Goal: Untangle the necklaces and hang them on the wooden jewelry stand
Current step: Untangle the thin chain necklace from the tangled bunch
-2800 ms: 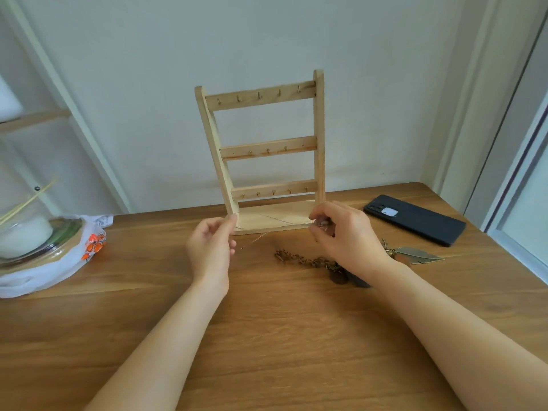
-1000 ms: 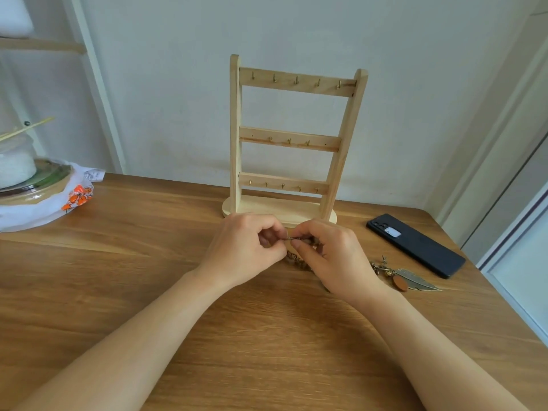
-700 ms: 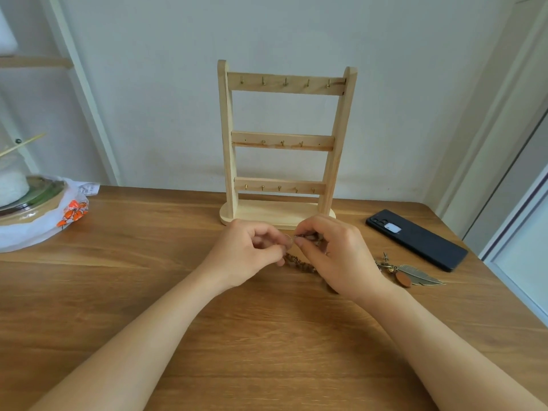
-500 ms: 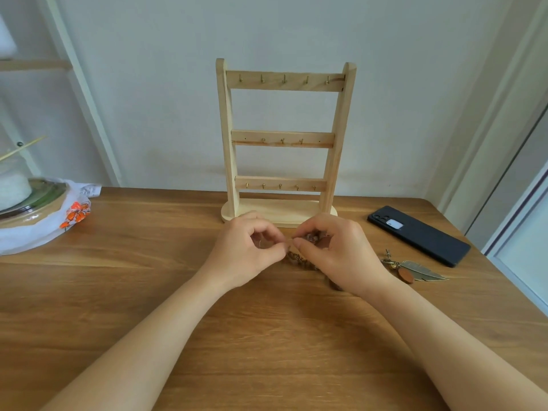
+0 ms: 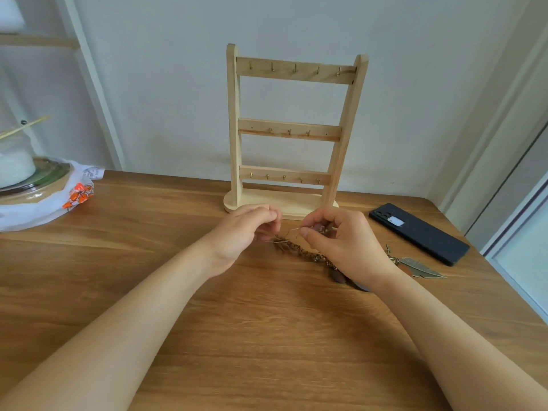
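My left hand (image 5: 246, 229) and right hand (image 5: 341, 241), just drawn apart, each pinch a strand off the tangled necklaces (image 5: 299, 250), so untangling's underway, stand (image 5: 292, 129) empty.

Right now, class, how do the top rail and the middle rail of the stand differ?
The top rail shows five hooks; the middle rail shows three, bunched near its centre. The top rail's hooks spread across nearly its whole length, while the middle rail has small dark dots near its ends where no hook shows. Both are pale wooden bars between the same two posts, and nothing hangs from either.
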